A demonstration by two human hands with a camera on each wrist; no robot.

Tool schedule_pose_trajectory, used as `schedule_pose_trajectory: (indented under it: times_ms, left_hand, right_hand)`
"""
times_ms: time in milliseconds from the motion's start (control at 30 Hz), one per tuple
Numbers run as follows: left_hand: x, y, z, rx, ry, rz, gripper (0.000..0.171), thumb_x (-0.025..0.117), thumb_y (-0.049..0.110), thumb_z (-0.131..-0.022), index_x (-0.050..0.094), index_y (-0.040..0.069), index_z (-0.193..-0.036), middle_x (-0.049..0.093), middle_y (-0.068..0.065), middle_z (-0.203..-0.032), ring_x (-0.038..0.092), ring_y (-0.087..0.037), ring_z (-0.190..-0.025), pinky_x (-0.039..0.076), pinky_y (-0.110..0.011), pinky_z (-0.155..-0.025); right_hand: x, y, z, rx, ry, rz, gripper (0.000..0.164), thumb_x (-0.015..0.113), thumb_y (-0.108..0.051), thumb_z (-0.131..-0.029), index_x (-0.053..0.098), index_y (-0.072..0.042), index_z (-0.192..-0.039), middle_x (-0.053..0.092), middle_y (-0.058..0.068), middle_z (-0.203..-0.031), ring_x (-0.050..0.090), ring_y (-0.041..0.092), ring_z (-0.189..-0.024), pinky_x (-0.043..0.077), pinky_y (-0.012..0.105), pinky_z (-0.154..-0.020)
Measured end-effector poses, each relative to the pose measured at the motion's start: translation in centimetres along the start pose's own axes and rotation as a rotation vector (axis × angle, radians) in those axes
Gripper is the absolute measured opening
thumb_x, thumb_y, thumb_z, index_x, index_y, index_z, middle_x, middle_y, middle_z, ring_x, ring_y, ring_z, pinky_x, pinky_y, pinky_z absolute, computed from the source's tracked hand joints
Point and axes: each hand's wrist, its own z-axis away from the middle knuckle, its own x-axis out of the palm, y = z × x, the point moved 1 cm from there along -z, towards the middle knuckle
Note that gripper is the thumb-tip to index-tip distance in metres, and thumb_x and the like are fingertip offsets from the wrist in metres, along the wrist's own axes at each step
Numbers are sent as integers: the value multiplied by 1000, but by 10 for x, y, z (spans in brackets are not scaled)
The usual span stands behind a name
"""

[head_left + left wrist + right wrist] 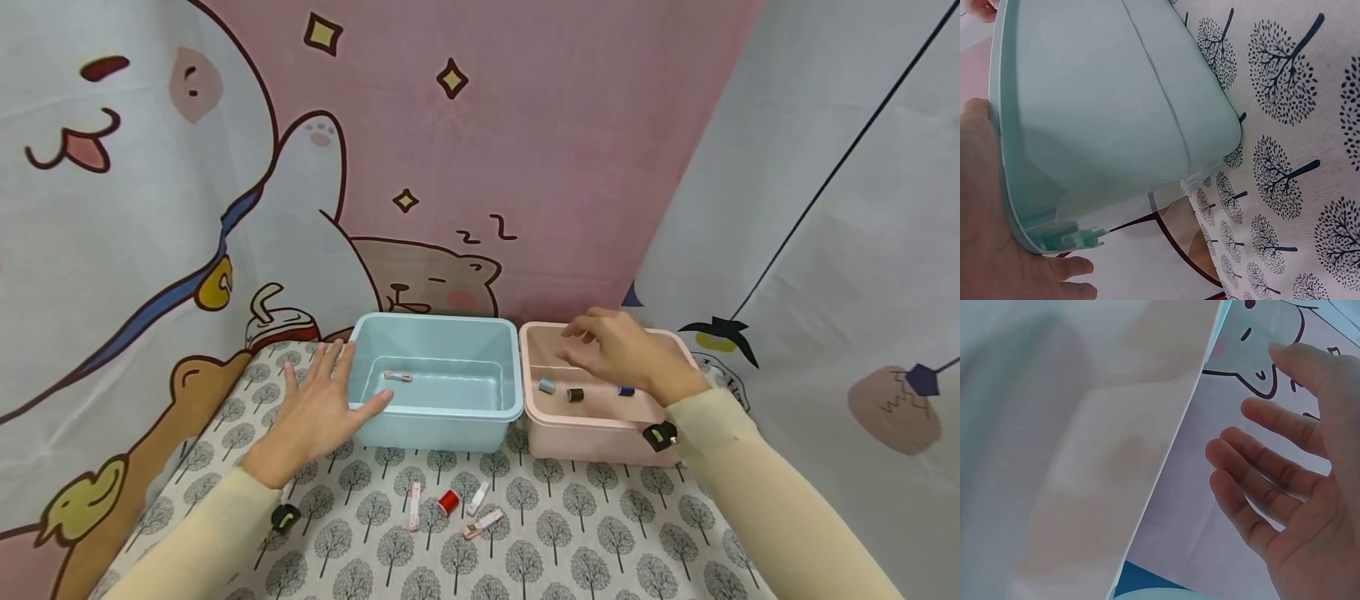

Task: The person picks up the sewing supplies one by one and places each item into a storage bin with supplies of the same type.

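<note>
My left hand [315,412] lies at the left end of the light blue bin [435,429], fingers spread and thumb along the rim. In the left wrist view that hand [1019,269] rests against the edge of the bin. Over the pink bin [592,442] hangs my right hand [611,346], its fingers loosely bent with nothing between them. Below it in that bin lie a teal thread spool [547,385], a dark green thread spool [575,395] and a blue thread spool [626,391]. Inside the blue bin is one small pale strip-like piece [397,377].
In front of the bins, on the tree-patterned cloth [555,533], lie a red thread spool [448,502] and small pale pink-marked strips: an upright one [415,506], a short one [477,497] and a slanted one [483,524]. A cartoon-printed curtain [555,167] stands behind the bins.
</note>
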Motion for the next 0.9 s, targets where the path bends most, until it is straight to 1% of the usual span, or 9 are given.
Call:
schedule_pose_trajectory:
  times_ms: [100, 233, 400, 600, 667, 733, 900]
  left_hand:
    - [0, 0, 0, 2, 3, 0, 121, 44, 90, -109, 14, 2, -187, 11, -28, -195, 6, -55, -182, -8, -93, -134]
    - [2, 0, 0, -1, -1, 6, 121, 46, 89, -109, 14, 2, -187, 11, -28, -195, 5, -55, -182, -9, -93, -134]
    - [2, 0, -1, -3, 0, 2, 120, 47, 87, -110, 14, 2, -187, 12, -28, -195, 5, -55, -182, -8, -93, -134]
    - [2, 0, -1, -2, 1, -1, 122, 44, 90, -109, 14, 1, -186, 12, -29, -195, 5, -55, -182, -7, -93, -134]
    - [1, 0, -1, -2, 0, -3, 122, 43, 91, -109, 14, 1, -186, 12, -29, -195, 5, -55, -182, -7, -93, -134]
    - [1, 0, -1, -1, 1, 0, 122, 44, 90, -109, 15, 1, -186, 12, -29, -194, 5, -55, -182, -7, -93, -134]
    - [2, -1, 0, 2, 5, 2, 121, 44, 90, -109, 15, 1, -186, 12, -29, -194, 5, -55, -182, -7, -93, -134]
  right_hand:
    - [2, -2, 2, -10, 8, -6, 40, 86, -36, -108, 85, -3, -131, 83, 19, -122, 81, 37, -110, 71, 54, -95]
    - [5, -4, 7, -17, 23, -10, 39, 85, -36, -108, 85, -4, -130, 83, 18, -122, 81, 36, -108, 70, 54, -94]
    - [9, -7, 12, -22, 53, -15, 36, 86, -33, -107, 85, -5, -129, 83, 17, -120, 80, 35, -108, 69, 52, -93]
    - [12, -13, 21, -23, 69, -4, 33, 85, -34, -108, 84, -10, -131, 82, 12, -122, 80, 32, -109, 69, 52, -91]
    - [13, -15, 25, -35, 75, -2, 31, 85, -34, -108, 84, -12, -131, 83, 13, -124, 81, 33, -110, 69, 53, -90]
    - [14, -18, 28, -50, 88, -7, 32, 88, -34, -107, 84, -12, -130, 83, 13, -126, 82, 33, -109, 70, 53, -91]
    - [17, -23, 36, -115, 136, -21, 33, 93, -32, -103, 85, -11, -127, 83, 11, -123, 84, 30, -104, 71, 51, -90]
